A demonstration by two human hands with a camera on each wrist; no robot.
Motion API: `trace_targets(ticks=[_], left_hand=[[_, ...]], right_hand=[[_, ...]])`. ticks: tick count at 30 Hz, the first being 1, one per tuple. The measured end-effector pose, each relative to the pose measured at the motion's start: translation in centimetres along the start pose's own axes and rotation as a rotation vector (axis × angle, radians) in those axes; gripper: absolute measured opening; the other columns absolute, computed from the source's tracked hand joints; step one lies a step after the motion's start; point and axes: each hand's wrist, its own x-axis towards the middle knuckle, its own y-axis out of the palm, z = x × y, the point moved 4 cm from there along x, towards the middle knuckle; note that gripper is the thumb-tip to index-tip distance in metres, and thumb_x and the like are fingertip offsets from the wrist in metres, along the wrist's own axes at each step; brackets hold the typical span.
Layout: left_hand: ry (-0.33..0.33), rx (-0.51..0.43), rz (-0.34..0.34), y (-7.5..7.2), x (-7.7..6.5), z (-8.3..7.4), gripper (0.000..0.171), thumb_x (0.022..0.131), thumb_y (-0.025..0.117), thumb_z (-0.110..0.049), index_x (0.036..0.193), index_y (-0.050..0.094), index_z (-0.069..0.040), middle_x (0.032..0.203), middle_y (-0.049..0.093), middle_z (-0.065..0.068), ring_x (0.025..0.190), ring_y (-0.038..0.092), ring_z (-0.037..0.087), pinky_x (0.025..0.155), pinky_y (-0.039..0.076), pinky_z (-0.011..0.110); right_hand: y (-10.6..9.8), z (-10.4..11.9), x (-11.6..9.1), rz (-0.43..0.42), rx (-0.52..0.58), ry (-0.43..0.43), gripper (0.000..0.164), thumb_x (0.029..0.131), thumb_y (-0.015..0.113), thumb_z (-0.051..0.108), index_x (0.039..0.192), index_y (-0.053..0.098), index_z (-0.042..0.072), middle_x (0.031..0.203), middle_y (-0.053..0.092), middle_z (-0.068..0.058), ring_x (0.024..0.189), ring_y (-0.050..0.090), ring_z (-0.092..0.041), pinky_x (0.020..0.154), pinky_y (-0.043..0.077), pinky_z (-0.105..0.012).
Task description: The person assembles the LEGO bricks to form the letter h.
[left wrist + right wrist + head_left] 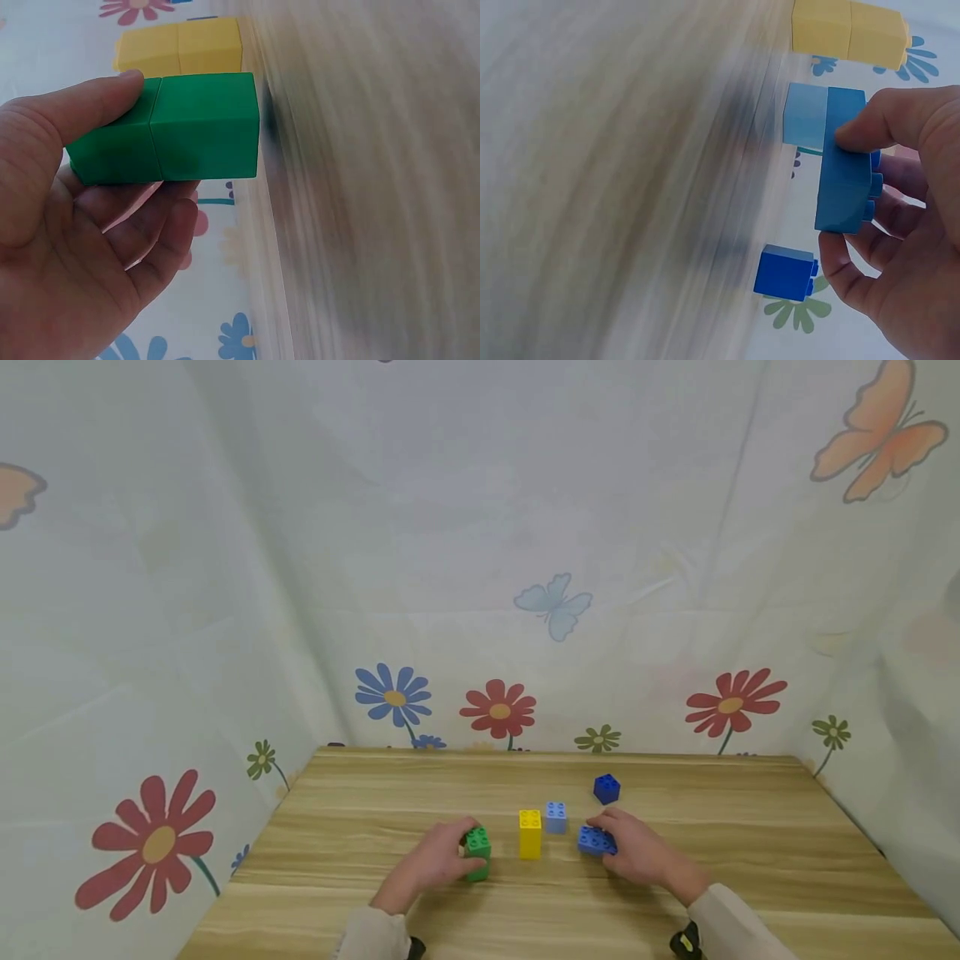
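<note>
Green stack point(477, 854) and long blue block point(596, 841) were each held over the worktop point(375, 793), on opposite sides of the upright yellow stack point(530, 835) and the light-blue block point(556, 818). The left grip point(435, 864) was clamped on the green stack, its thumb on the upper of two joined blocks; the right grip point(647, 852) pinched the long blue block, studs up. With the thumb so high, the lower green block could have parted at the seam and dropped if that joint was loose. The right thumb pressed away from the middle of the long blue block, nearer the light-blue end, so the piece could have swivelled under any sideways push. A short move inward by either hand could have knocked over the yellow stack, which looked tall for its narrow base, or nudged the light-blue block, just beside the long blue one. The dark-blue block point(607, 789) lay beyond the right hand, less exposed to a bump. Most fingertips were hidden behind the held pieces, so how firmly they pressed could not be judged. Whether the green stack's base touched the worktop was unclear; the long blue block seemed raised. In the left wrist view the green stack covered part of the yellow one, and both wrist views blurred the near wood grain.
</note>
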Motion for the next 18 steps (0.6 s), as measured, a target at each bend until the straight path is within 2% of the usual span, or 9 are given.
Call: trace_targets(ticks=[11,18], left_hand=[[-0.002,-0.023,0.037,1.2,0.2,-1.0,0.031,0.084,0.072,-0.027,0.11,0.058,-0.018,0.088,0.057,-0.012,0.08,0.053,0.007,0.07,0.047,0.027],[0.059,-0.047,0.036,1.8,0.5,-1.5,0.032,0.084,0.073,-0.026,0.111,0.059,-0.017,0.086,0.057,-0.014,0.084,0.055,0.006,0.073,0.047,0.026]], right_hand=[[0.0,0.9,-0.2,0.005,0.014,0.019,0.046,0.076,0.068,0.004,0.121,0.059,0.004,0.109,0.053,-0.001,0.099,0.053,-0.018,0.089,0.046,-0.044],[-0.2,1.9,-0.3,-0.013,0.004,-0.023,0.043,0.076,0.068,0.005,0.118,0.06,0.005,0.112,0.053,-0.002,0.098,0.053,-0.017,0.088,0.047,-0.043]])
